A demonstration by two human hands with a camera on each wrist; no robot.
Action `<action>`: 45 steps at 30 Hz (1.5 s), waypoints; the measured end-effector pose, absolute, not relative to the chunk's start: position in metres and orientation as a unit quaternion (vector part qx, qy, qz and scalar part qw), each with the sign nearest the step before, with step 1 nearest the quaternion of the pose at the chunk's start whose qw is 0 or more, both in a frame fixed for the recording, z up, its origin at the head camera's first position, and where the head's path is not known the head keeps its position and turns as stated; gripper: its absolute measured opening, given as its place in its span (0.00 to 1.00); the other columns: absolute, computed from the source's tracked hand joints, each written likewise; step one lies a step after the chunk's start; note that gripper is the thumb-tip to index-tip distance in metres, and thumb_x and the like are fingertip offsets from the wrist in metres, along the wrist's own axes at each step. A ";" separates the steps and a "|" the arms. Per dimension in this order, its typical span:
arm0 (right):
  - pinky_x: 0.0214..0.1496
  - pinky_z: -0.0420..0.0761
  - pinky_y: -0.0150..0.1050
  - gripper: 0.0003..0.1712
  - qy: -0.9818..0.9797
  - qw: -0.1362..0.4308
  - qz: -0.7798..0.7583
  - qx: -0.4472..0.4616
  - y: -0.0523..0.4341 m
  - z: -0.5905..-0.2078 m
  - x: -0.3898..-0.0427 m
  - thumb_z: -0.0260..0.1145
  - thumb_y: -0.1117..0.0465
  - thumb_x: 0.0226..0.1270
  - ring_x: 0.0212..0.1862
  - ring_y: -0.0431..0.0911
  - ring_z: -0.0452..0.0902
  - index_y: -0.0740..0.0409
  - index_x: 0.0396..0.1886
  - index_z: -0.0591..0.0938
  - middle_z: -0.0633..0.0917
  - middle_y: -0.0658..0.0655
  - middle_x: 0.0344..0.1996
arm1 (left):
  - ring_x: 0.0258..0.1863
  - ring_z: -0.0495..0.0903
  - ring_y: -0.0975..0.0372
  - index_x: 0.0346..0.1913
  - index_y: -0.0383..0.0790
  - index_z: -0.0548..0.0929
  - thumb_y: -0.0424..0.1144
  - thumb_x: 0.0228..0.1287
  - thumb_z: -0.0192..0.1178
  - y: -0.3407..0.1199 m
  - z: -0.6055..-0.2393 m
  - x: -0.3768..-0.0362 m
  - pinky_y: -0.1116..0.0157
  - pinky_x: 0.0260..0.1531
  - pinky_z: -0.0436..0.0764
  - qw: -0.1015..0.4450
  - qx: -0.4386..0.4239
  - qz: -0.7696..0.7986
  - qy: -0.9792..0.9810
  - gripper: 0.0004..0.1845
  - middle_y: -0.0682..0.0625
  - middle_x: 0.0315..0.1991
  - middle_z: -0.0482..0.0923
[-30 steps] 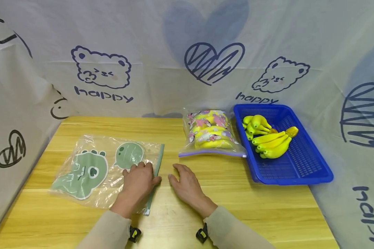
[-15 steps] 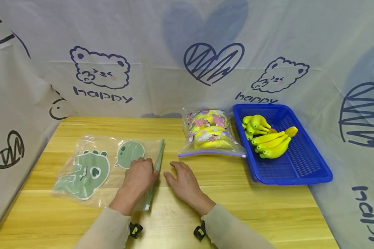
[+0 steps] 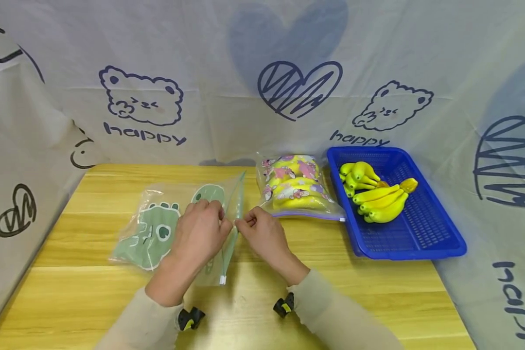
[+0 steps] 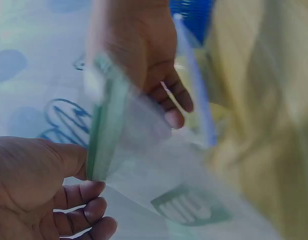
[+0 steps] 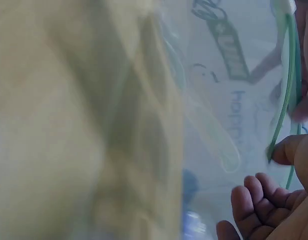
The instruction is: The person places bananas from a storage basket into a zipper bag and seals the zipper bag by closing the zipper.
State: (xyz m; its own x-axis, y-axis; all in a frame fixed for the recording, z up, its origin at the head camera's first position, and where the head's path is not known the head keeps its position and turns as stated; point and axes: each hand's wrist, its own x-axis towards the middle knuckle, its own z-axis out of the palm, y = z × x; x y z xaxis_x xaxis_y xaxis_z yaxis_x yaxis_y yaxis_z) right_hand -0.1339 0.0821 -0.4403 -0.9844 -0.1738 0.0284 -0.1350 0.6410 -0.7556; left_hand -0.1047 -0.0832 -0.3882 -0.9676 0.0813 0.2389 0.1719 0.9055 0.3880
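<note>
both hands at the bag's zip edge

we hold the clear bag (image 3: 175, 223) with green prints at its green zip strip (image 3: 234, 221). the left hand (image 3: 199, 238) pinches one lip, the right hand (image 3: 264, 238) pinches the other. the strip runs away from us, between both hands; the bag body lies left on the table (image 3: 376, 296). the filled bag (image 3: 295, 187) and blue basket (image 3: 420, 243) sit to the right, near; open table lies toward us.

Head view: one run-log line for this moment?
left hand: pinches clear green-dinosaur zip bag | right hand: pinches bag's green zip edge | bag: mouth lifted off wooden table
</note>
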 end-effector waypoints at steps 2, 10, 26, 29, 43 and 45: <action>0.27 0.74 0.37 0.08 0.912 0.019 -0.402 -0.083 0.088 -0.428 -0.141 0.62 0.55 0.72 0.22 0.41 0.73 0.53 0.37 0.82 0.82 0.50 0.25 | 0.32 0.74 0.49 0.30 0.40 0.79 0.37 0.64 0.61 -0.085 -0.373 -0.104 0.52 0.29 0.76 0.106 -0.058 -0.216 -0.969 0.06 0.45 0.30 0.77; 0.32 0.71 0.39 0.08 0.915 -0.067 -0.396 -0.030 0.129 -0.369 -0.165 0.62 0.59 0.63 0.27 0.46 0.74 0.58 0.36 0.83 0.81 0.51 0.25 | 0.37 0.75 0.46 0.37 0.39 0.81 0.39 0.66 0.54 -0.110 -0.312 -0.092 0.50 0.32 0.74 0.121 0.013 -0.248 -0.961 0.08 0.43 0.35 0.78; 0.32 0.76 0.41 0.06 0.923 -0.101 -0.317 -0.192 0.113 -0.295 -0.135 0.71 0.62 0.66 0.25 0.45 0.75 0.56 0.32 0.81 0.81 0.50 0.21 | 0.25 0.81 0.48 0.57 0.32 0.72 0.33 0.65 0.65 -0.095 -0.282 -0.098 0.48 0.23 0.77 0.063 -0.054 -0.193 -0.978 0.20 0.42 0.29 0.82; 0.34 0.74 0.43 0.02 0.957 -0.069 -0.234 -0.157 0.130 -0.281 -0.137 0.67 0.63 0.63 0.29 0.50 0.76 0.54 0.33 0.81 0.80 0.51 0.24 | 0.25 0.77 0.48 0.53 0.32 0.72 0.24 0.57 0.55 -0.110 -0.271 -0.095 0.49 0.22 0.74 0.063 -0.041 -0.163 -0.984 0.19 0.42 0.28 0.77; 0.27 0.60 0.38 0.10 0.959 -0.001 -0.228 -0.167 0.144 -0.262 -0.148 0.63 0.62 0.62 0.21 0.43 0.56 0.51 0.23 0.72 0.60 0.46 0.16 | 0.36 0.81 0.46 0.58 0.34 0.73 0.33 0.67 0.58 -0.110 -0.250 -0.100 0.47 0.35 0.79 0.023 -0.054 -0.186 -0.981 0.18 0.39 0.42 0.81; 0.26 0.59 0.38 0.17 0.963 -0.006 -0.220 -0.156 0.141 -0.270 -0.154 0.63 0.62 0.63 0.22 0.43 0.53 0.50 0.20 0.65 0.57 0.47 0.17 | 0.33 0.80 0.47 0.50 0.37 0.76 0.37 0.69 0.58 -0.107 -0.256 -0.102 0.48 0.32 0.78 0.029 -0.049 -0.189 -0.980 0.11 0.42 0.37 0.82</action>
State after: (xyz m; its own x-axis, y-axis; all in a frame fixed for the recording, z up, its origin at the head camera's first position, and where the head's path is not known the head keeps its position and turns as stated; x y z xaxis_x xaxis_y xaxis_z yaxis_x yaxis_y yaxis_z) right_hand -0.1536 0.1412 -0.2698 -0.9515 -0.2970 0.0803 -0.3025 0.8551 -0.4212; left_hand -0.1017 -0.1071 -0.2561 -0.9935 0.0842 0.0762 0.1064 0.9241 0.3671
